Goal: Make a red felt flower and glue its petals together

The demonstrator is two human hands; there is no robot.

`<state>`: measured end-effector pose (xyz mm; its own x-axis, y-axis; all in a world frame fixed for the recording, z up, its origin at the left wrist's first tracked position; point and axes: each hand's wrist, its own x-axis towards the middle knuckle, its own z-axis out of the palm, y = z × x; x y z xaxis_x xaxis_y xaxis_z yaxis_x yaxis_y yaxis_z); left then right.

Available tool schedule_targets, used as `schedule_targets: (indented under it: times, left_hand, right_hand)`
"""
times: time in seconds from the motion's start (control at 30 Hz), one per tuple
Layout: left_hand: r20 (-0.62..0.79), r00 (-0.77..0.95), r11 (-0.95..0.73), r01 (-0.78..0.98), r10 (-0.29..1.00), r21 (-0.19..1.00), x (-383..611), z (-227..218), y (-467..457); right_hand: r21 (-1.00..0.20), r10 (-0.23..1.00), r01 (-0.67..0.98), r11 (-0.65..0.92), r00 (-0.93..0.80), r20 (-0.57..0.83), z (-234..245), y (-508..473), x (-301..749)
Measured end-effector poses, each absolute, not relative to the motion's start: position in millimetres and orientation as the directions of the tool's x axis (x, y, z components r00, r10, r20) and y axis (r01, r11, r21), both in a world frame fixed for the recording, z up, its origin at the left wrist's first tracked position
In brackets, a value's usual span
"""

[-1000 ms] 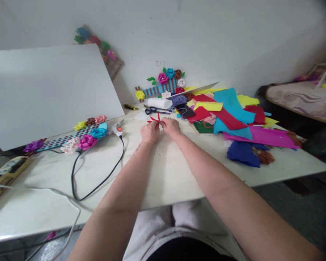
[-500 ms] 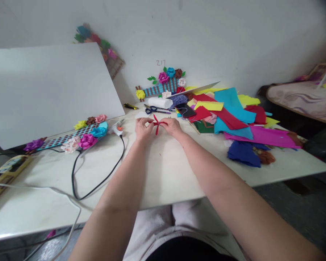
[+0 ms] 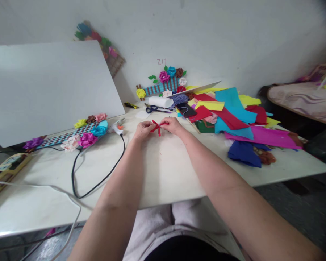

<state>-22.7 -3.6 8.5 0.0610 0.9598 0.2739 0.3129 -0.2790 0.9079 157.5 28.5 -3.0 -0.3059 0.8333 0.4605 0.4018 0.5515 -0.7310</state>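
Note:
A small red paper flower [image 3: 159, 128] with narrow petals is held between my two hands, just over the white table [image 3: 171, 174]. My left hand [image 3: 144, 129] pinches a petal on its left side. On the opposite side, the fingertips of my right hand [image 3: 171, 125] close on another petal. Blue-handled scissors [image 3: 152, 109] lie beyond my hands. A glue gun [image 3: 117, 127] rests to the left, its black cord looping toward me.
Coloured crepe paper sheets [image 3: 230, 108] are heaped at the right. Finished flower fences stand at the wall [image 3: 163, 84] and lie at left [image 3: 70, 137]. A white board [image 3: 54, 90] leans at left, near a power strip [image 3: 9, 172]. A yellow cutter [image 3: 130, 105] lies behind.
The red flower has turned between my fingers, its petals now angled differently and more spread. Both hands stay in nearly the same place.

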Motion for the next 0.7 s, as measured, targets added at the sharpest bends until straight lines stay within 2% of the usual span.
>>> schedule_targets:
  times: [0.27, 0.47, 0.7]
  left_hand:
    - [0.137, 0.139, -0.163, 0.198, 0.981, 0.967, -23.6, 10.4, -7.7]
    - [0.131, 0.236, -0.167, 0.140, 0.963, 0.976, -22.6, 12.4, -8.6]
    - [0.145, 0.246, -0.213, 0.281, 0.958, 0.936, -21.2, 20.3, -10.7]
  right_hand:
    - [-0.901, 0.918, 0.279, 0.331, -0.315, 0.240, 11.6, 15.6, 163.4]
    - [-0.958, 0.919, 0.154, 0.241, -0.354, 0.174, 17.3, 9.8, 169.6]
    - [-0.974, 0.898, 0.120, 0.193, -0.421, 0.126, 20.1, 6.9, 174.4]
